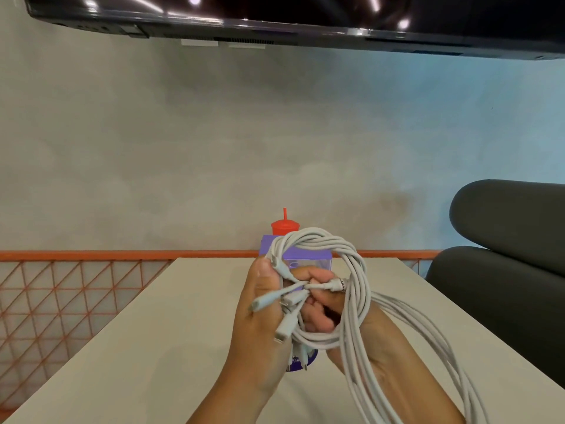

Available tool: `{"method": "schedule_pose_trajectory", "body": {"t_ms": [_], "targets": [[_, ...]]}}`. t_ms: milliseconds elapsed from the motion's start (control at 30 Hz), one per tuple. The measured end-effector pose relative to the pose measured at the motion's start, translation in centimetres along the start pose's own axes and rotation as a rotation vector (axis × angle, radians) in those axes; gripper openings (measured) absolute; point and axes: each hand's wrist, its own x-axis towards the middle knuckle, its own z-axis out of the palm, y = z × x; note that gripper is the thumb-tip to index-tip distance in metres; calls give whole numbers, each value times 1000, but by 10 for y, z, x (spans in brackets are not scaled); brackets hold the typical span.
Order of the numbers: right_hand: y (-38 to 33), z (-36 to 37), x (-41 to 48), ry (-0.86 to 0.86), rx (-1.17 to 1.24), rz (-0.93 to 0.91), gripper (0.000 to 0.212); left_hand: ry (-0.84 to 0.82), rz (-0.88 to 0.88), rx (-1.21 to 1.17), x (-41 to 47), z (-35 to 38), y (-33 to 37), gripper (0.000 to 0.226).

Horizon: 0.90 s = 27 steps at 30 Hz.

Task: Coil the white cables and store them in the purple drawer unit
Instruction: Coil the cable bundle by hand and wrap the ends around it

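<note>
Loose loops of the white cables point(354, 289) trail off toward 5 o'clock, past the right forearm and out of the bottom edge. The rest of the bundle is wound into a round coil held up above the tabletop point(153, 332), just below the middle of the view. The left hand point(260, 313) has its fingers and thumb curled round the coil's 9 o'clock side, where several plug ends stick out loose. The right hand point(324, 304) reaches through the ring from 4 o'clock, its fingers curled and pinching one plug end near the coil's centre.

Behind the coil, at 12 o'clock from the hands, the purple drawer unit point(308, 261) stands at the tabletop's far edge and shows partly through the ring. A red cup point(284, 229) with a straw rises behind it. Below the hands a small purple object is mostly hidden. An orange mesh railing point(76, 286) runs at 9 o'clock, a dark chair point(504, 270) sits at 3 o'clock, and a black screen point(305, 13) hangs at 12.
</note>
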Motion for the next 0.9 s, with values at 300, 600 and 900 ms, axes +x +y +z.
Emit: {"method": "schedule_pose_trajectory", "body": {"t_ms": [300,600,900], "targets": [[18,-31,1,-32,-380,194,12,232,66,2,7,-11,8,67],[-56,-54,-7,521,-721,-339,23,212,142,-2,11,-15,6,57],[-22,15,-23,46,-2051,-753,19,237,107,-76,1,4,-6,64]]}}
